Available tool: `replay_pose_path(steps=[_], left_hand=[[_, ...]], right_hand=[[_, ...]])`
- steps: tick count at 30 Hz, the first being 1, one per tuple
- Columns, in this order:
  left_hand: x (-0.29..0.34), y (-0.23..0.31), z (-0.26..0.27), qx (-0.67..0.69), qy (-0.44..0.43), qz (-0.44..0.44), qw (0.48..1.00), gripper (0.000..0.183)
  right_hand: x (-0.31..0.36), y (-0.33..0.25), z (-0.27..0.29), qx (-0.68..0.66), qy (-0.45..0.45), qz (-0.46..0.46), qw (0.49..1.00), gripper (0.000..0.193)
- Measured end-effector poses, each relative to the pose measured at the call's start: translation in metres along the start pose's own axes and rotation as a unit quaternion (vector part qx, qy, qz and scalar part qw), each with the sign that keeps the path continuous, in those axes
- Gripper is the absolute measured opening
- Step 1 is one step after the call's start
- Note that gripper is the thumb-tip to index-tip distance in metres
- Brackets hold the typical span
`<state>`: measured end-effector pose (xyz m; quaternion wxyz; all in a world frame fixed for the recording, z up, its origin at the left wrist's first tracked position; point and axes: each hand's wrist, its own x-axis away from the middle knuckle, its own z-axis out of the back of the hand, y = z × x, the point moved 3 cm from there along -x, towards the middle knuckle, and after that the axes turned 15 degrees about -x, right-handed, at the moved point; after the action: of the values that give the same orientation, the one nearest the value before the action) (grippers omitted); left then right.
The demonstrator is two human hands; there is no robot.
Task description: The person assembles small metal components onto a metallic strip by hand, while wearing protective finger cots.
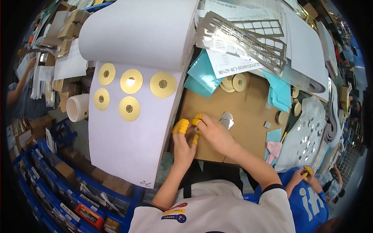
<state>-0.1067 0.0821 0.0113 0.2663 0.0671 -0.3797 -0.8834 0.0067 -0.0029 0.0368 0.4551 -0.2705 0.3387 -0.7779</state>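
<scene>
My left hand (183, 145) and my right hand (213, 131), both with yellow finger cots, meet over the left edge of a brown cardboard surface (252, 105). Their fingers are bent and pinched close together. A small greyish bit shows between them, too small and too covered to name. Just beyond my right hand lies a little heap of thin silver metal pieces (226, 120). To the left, several round gold discs (162, 84), each with a dark patterned centre, rest in two rows on a large stack of white paper (128, 151).
Cut-out metal strips (248, 42) lie across papers at the back. Beside them are teal sheets (204, 73) and more gold discs (239, 82). A clear bag with small silver pieces (305, 136) lies right, near a co-worker's hands (305, 174). Blue bins (50, 186) stand lower left.
</scene>
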Motion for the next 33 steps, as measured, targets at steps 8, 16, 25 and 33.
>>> replay_pose_path(steps=[8, 16, 25, 33], left_hand=[[-0.001, -0.001, -0.001, -0.028, -0.030, -0.016, 0.999, 0.066], [-0.002, 0.002, -0.006, 0.045, -0.035, 0.000, 0.998, 0.067], [0.004, 0.000, -0.008, 0.003, 0.013, -0.021, 1.000, 0.070], [0.007, -0.002, -0.013, 0.006, 0.024, -0.022, 0.999, 0.069]], right_hand=[[-0.001, 0.000, 0.004, -0.056, -0.028, -0.022, 0.998, 0.021], [0.002, -0.002, 0.008, -0.007, -0.015, -0.005, 1.000, 0.022], [-0.005, 0.001, 0.011, 0.003, -0.070, 0.023, 0.997, 0.023], [-0.010, -0.007, 0.019, 0.022, -0.111, 0.078, 0.990, 0.022]])
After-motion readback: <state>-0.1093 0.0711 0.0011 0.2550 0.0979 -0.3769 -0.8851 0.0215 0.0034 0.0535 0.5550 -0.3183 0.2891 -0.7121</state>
